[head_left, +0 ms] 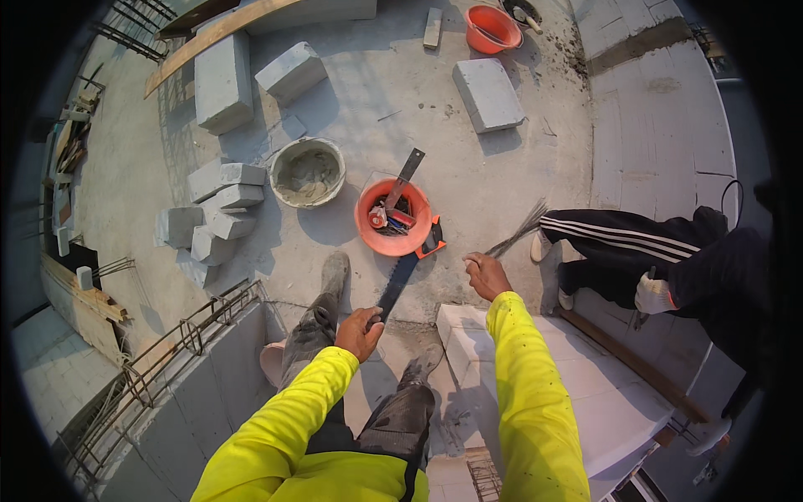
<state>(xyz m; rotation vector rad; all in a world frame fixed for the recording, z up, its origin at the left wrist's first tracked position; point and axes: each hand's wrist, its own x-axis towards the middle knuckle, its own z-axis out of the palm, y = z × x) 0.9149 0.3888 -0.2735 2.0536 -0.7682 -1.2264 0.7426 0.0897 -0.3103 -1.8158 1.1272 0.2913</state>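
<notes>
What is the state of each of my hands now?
Left hand: curled near the tip of the saw; whether holding anything cannot be told.
Right hand: closed, holding wires.

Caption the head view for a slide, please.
Right hand holding thin wires, near an orange tool bucket and a saw.

Stacked pale blocks (pixel 227 224), mortar bucket (pixel 274 177), wooden plank (pixel 209 39)

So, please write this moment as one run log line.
right hand: grips thin wire bundle | left hand: near saw tip, grip unclear | orange bucket: holds tools
</notes>
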